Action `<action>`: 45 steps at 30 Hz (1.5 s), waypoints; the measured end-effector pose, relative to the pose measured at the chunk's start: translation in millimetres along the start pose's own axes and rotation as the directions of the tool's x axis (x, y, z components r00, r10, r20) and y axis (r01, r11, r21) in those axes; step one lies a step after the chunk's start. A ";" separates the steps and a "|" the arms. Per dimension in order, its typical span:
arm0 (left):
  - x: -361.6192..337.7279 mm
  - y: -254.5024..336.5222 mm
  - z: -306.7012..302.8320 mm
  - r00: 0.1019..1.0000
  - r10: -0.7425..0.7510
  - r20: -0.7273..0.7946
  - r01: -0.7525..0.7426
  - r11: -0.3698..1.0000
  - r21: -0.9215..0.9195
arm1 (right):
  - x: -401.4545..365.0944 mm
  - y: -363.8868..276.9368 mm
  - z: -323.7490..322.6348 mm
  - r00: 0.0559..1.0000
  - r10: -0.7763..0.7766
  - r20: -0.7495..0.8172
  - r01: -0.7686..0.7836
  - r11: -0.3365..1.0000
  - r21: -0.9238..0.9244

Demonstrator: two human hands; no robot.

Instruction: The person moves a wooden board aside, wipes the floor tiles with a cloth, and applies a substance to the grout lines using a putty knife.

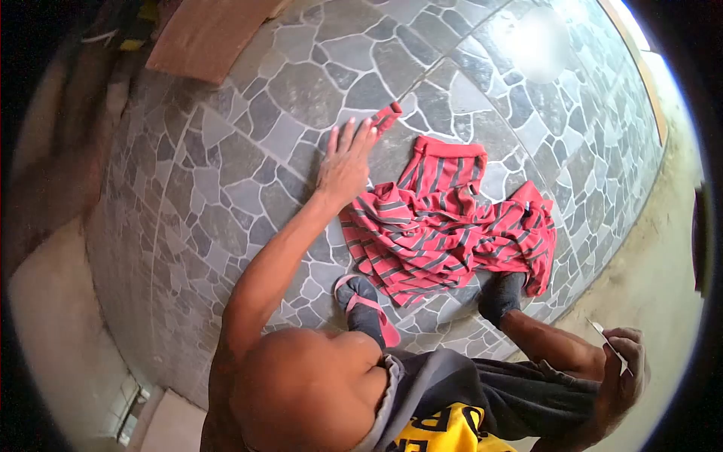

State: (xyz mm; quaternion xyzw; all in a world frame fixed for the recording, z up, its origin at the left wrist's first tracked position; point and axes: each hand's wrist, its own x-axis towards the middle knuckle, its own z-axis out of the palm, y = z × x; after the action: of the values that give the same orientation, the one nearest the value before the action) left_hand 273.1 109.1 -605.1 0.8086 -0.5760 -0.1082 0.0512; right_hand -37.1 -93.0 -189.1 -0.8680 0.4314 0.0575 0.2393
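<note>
Left hand is open, fingers spread over the grey stone-pattern tiled floor, at ten o'clock of the rumpled red-and-grey striped cloth garment. Right hand pinches a thin flat pale object. A dark-socked foot stands at the hem, five o'clock; any tug could snag it. The black letters on the yellow print are cut off and unreadable.

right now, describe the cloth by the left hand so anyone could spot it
On the grey stone-pattern floor, just right of the left hand, lies the cloth, crumpled. It is the only red thing with grey stripes; the sandal below is plain pink.
</note>
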 end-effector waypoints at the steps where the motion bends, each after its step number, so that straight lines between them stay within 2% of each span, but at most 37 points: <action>1: -7.2 0.2 -1.9 0.999 -0.017 0.041 0.017 1.000 0.006 | -5.0 -3.7 -1.7 0.999 0.037 -0.013 -0.037 0.999 -0.004; 4: -81.2 -0.6 -19.5 0.979 -0.089 0.184 0.080 0.995 0.053 | -20.4 17.1 -10.7 0.998 0.041 -0.050 -0.042 0.999 -0.018; 7: -176.1 4.0 -24.1 0.907 -0.210 0.366 0.201 0.978 0.064 | -43.8 45.1 -17.5 0.987 0.147 -0.065 -0.148 0.989 -0.016; 10: -173.0 19.1 -24.2 0.862 -0.294 0.414 0.311 0.950 0.027 | -67.5 55.7 -20.6 0.984 0.156 -0.086 -0.158 0.987 -0.011; 13: -110.7 27.9 -5.9 0.933 -0.260 0.249 0.279 0.959 -0.042 | -90.2 59.9 -19.2 0.969 0.219 -0.112 -0.212 0.974 0.075; 14: -76.9 27.2 -0.1 0.946 -0.216 0.244 0.179 0.970 0.164 | -93.9 60.0 -17.0 0.975 0.182 -0.130 -0.179 0.983 0.032; 16: 4.9 41.4 0.0 0.984 -0.167 0.056 0.171 0.983 -0.069 | -96.5 89.0 -12.8 0.958 -0.170 -0.230 0.172 0.985 -0.011; 18: 81.7 46.0 12.7 0.998 -0.037 -0.057 0.029 0.989 -0.145 | -100.6 90.6 -11.8 0.943 -0.219 -0.250 0.212 0.976 -0.057; 20: 155.0 48.5 23.6 0.982 0.035 -0.186 -0.056 0.992 -0.111 | -100.1 45.7 -20.6 0.978 0.031 -0.205 -0.046 0.997 -0.069; 21: 185.9 52.3 28.8 0.979 0.021 -0.201 -0.037 0.997 -0.073 | -102.2 35.7 -22.9 0.970 0.157 -0.183 -0.174 0.981 -0.080; 22: 215.8 56.5 32.1 0.975 0.007 -0.222 -0.015 0.999 -0.035 | -110.0 58.6 -13.0 0.960 -0.023 -0.279 0.018 1.000 -0.023; 23: 232.7 60.7 32.5 0.969 -0.008 -0.246 0.009 1.000 0.001 | -116.0 79.8 -2.9 0.910 -0.202 -0.363 0.216 0.976 -0.003; 24: 237.0 65.6 31.3 0.970 0.011 -0.241 -0.009 1.000 0.012 | -116.4 59.2 -8.6 0.944 -0.060 -0.325 0.066 0.998 0.009; 25: 233.9 69.4 29.6 0.974 0.029 -0.224 -0.025 0.999 0.023 | -117.5 44.0 -15.1 0.957 0.092 -0.276 -0.090 0.996 0.020; 26: 227.4 71.1 27.8 0.978 0.047 -0.203 -0.041 0.998 0.037 | -116.1 40.1 -20.0 0.967 0.124 -0.224 -0.136 0.990 -0.040; 28: 184.3 60.5 34.3 0.980 0.082 -0.180 -0.079 0.997 0.022 | -114.8 44.7 -20.0 0.970 0.091 -0.227 -0.098 0.995 -0.023; 30: 112.6 43.3 23.6 0.989 0.011 -0.145 -0.014 1.000 -0.023 | -114.6 48.1 -16.0 0.967 0.061 -0.247 -0.062 0.998 0.003; 31: 76.8 30.1 9.9 0.999 -0.042 -0.027 0.043 0.998 0.042 | -113.5 48.5 -14.1 0.965 0.056 -0.255 -0.056 0.998 0.008; 32: 37.4 16.2 10.4 0.984 -0.176 -0.013 0.176 0.981 0.078 | -113.8 49.2 -13.6 0.964 0.060 -0.260 -0.058 0.998 0.016; 34: -15.2 -2.1 -10.0 0.878 -0.472 0.083 0.458 0.877 0.146 | -113.9 48.5 -13.3 0.961 0.071 -0.268 -0.066 0.997 0.030; 37: -50.8 -21.4 14.3 0.854 -0.517 -0.064 0.520 0.836 0.174 | -114.2 52.9 -11.1 0.957 0.065 -0.284 -0.053 0.997 0.051; 38: -38.1 -21.5 27.5 0.844 -0.535 -0.032 0.534 0.837 0.116 | -114.0 54.2 -10.1 0.955 0.060 -0.289 -0.046 0.997 0.056; 40: 25.0 -0.3 28.6 0.892 -0.415 -0.178 0.415 0.909 -0.039 | -116.3 58.3 -10.6 0.954 0.052 -0.295 -0.036 0.998 0.060; 42: 111.1 23.7 30.8 0.935 -0.307 -0.179 0.298 0.951 -0.080 | -117.1 59.6 -9.4 0.954 0.048 -0.297 -0.032 0.998 0.059; 45: 218.5 73.2 46.4 0.896 -0.322 -0.305 0.336 0.942 -0.007 | -118.7 60.1 -6.0 0.952 0.042 -0.304 -0.024 0.998 0.063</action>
State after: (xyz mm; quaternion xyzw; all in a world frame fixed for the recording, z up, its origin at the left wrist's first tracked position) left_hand 263.3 -119.1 -660.4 0.9022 -0.4188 0.0227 0.1008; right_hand -158.1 -41.0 -169.4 -0.8516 0.4793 -0.0859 0.1940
